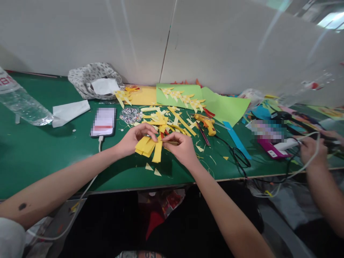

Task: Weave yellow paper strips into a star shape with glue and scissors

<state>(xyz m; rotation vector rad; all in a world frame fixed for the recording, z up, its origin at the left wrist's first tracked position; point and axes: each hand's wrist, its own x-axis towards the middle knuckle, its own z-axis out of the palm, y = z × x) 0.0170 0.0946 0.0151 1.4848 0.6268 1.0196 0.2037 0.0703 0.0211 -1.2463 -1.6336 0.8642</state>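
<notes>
At 12 o'clock, yellow paper scraps [159, 117] clutter the green table [48, 147]; glue gun [209, 125] at 2, plugged-in phone [103, 122] at 10. Left hand [135, 138], right hand [181, 147]: fingertips pinched on yellow paper strips [146, 147].

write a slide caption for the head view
Left hand and right hand hold flat yellow paper strips over a green table, a yellow plastic glue gun lying beyond at right.

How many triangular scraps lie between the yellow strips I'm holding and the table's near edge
2: the left triangular scrap, and the right one beside it, slightly nearer you. The yellow strips may hide more.
</notes>
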